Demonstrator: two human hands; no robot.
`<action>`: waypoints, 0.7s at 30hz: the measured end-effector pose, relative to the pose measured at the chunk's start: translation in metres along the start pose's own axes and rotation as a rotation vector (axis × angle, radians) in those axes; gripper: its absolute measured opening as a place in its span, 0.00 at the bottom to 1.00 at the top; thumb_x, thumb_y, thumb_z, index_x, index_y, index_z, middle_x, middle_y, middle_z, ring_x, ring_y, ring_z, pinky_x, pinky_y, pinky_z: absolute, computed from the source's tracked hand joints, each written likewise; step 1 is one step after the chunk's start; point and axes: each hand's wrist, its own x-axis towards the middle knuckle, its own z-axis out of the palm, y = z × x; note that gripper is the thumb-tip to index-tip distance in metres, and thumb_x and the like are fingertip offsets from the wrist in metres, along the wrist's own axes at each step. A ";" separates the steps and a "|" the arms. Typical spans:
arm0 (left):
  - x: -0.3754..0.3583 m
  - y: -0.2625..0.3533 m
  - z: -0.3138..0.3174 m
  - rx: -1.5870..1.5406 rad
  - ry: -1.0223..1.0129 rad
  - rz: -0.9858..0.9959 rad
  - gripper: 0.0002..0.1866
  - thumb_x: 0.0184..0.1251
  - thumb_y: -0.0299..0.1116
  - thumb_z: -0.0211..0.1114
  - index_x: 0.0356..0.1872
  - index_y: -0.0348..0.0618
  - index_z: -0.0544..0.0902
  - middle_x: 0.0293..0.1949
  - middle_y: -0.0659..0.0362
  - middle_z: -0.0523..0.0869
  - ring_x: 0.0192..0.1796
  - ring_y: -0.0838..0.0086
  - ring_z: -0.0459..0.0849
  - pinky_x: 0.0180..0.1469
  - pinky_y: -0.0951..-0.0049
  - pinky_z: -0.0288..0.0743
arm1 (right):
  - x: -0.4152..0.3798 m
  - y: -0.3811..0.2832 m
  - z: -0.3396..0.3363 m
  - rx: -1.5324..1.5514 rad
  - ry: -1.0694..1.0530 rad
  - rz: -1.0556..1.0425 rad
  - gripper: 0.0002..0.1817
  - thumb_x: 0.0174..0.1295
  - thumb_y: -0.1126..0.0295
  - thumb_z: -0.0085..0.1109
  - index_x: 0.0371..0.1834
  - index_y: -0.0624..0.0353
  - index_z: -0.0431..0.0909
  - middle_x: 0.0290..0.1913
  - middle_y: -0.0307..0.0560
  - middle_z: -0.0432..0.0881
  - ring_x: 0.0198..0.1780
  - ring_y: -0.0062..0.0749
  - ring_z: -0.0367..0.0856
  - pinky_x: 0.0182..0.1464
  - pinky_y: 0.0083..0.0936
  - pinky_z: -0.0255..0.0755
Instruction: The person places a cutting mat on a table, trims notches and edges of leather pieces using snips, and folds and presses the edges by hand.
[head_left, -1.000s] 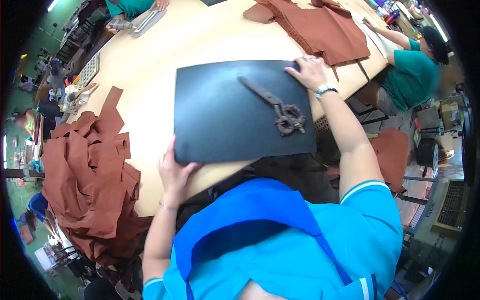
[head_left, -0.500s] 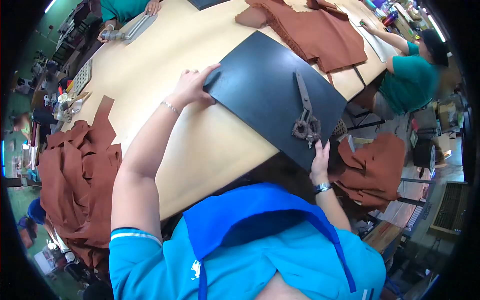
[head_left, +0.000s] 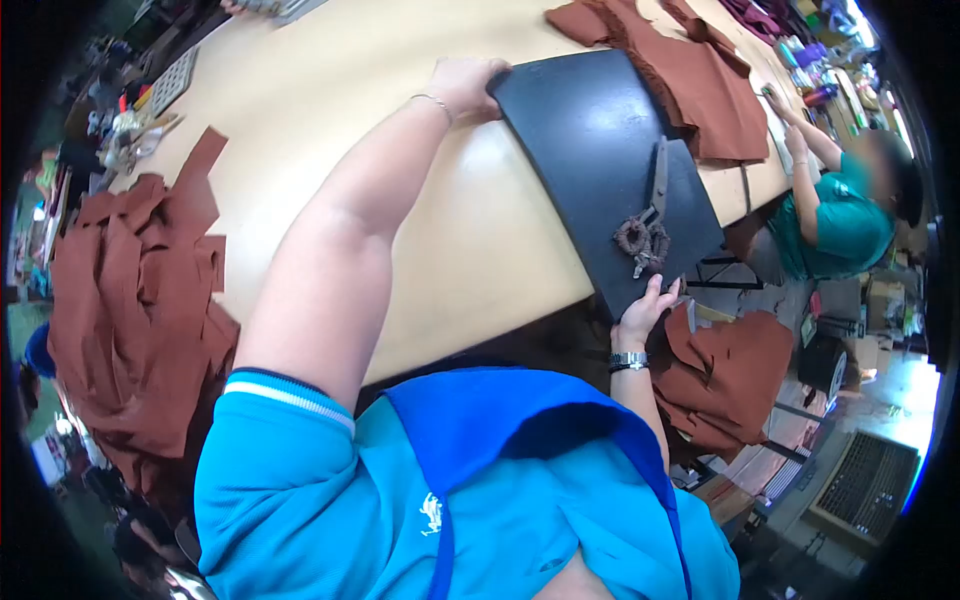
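Note:
A dark flat board [head_left: 590,130] lies at the right side of the pale table [head_left: 440,270]. My left hand [head_left: 470,88] grips its far left corner, fingers closed on the edge. At the near corner my right hand [head_left: 645,312] holds the board from below, fingertips showing by its edge. Scissors [head_left: 659,185] with wrapped handles rest on the board, their handles close to my right hand and their blades pointing away. Brown leather pieces [head_left: 690,85] lie just beyond the board, partly touching or behind its far edge.
A heap of brown leather [head_left: 130,320] hangs over the table's left side. More leather [head_left: 730,375] is below at the right. A co-worker in green [head_left: 835,215] is at the table's right side. Small tools [head_left: 135,130] and a perforated block [head_left: 172,80] lie at the far left.
The board has turned and shifted right, with both hands on it and the scissors riding along. My left arm reaches farther out. The view has shifted, and the co-worker at the far left is mostly out of frame.

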 end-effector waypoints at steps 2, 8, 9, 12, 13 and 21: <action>-0.020 0.011 0.011 -0.079 0.104 -0.084 0.33 0.55 0.49 0.73 0.64 0.61 0.75 0.54 0.58 0.85 0.56 0.61 0.83 0.59 0.54 0.72 | 0.007 -0.001 -0.011 -0.087 -0.047 0.011 0.36 0.76 0.58 0.47 0.78 0.63 0.44 0.77 0.57 0.52 0.74 0.42 0.56 0.74 0.36 0.51; -0.214 0.060 0.057 -0.186 0.215 0.025 0.27 0.66 0.52 0.65 0.64 0.55 0.76 0.74 0.51 0.65 0.74 0.54 0.64 0.70 0.35 0.54 | 0.039 0.006 -0.060 -0.360 -0.267 -0.642 0.40 0.69 0.44 0.54 0.72 0.65 0.55 0.71 0.60 0.61 0.70 0.48 0.61 0.72 0.42 0.53; -0.256 0.067 0.055 -0.208 0.165 0.054 0.27 0.66 0.52 0.65 0.64 0.57 0.77 0.74 0.53 0.65 0.76 0.55 0.61 0.71 0.33 0.51 | 0.033 -0.015 -0.059 -0.546 -0.309 -0.905 0.43 0.66 0.40 0.56 0.71 0.65 0.56 0.69 0.60 0.63 0.70 0.51 0.62 0.72 0.45 0.53; -0.363 0.081 0.047 -0.168 0.205 0.059 0.22 0.63 0.47 0.69 0.58 0.58 0.81 0.71 0.58 0.71 0.75 0.59 0.65 0.73 0.38 0.50 | -0.003 -0.071 -0.008 -0.807 -0.704 -1.192 0.39 0.56 0.41 0.66 0.65 0.55 0.71 0.70 0.54 0.67 0.73 0.54 0.61 0.73 0.61 0.43; -0.391 0.083 0.044 -0.174 0.237 0.037 0.21 0.61 0.45 0.72 0.55 0.59 0.82 0.70 0.59 0.73 0.74 0.60 0.66 0.73 0.39 0.49 | -0.015 -0.075 0.017 -0.885 -0.767 -1.217 0.35 0.57 0.46 0.66 0.65 0.51 0.72 0.71 0.50 0.67 0.74 0.52 0.60 0.73 0.66 0.39; -0.522 0.078 0.056 -0.086 0.294 -0.513 0.25 0.64 0.47 0.68 0.63 0.59 0.78 0.73 0.56 0.68 0.77 0.54 0.60 0.73 0.37 0.49 | 0.004 -0.050 0.205 -1.220 -0.726 -1.228 0.27 0.71 0.57 0.49 0.74 0.34 0.61 0.79 0.47 0.55 0.79 0.50 0.52 0.67 0.81 0.45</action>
